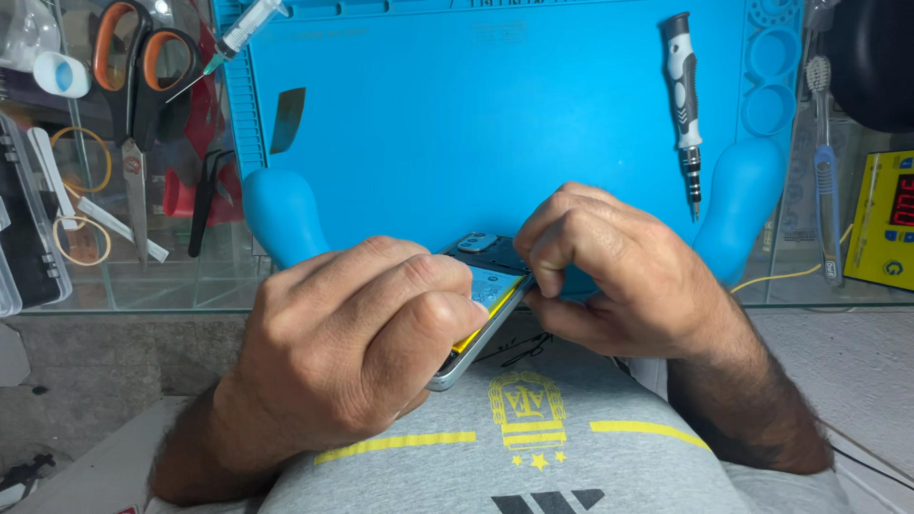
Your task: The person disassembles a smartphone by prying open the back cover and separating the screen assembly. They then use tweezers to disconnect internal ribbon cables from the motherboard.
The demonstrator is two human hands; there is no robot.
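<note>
Left hand (357, 338) clamped round opened phone (487, 290); right hand (609, 271) pinching its top edge, yellow label inside.

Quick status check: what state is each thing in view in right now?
Phone: back cover off, insides exposed, held at the table edge.
Left hand: closed around the phone's lower end.
Right hand: fingers pinched at the phone's upper edge.
Screwdriver: lying unused on the blue mat.
Scissors: closed, lying flat.
Syringe: lying at the mat's corner.
Tweezers: lying beside the mat.
</note>
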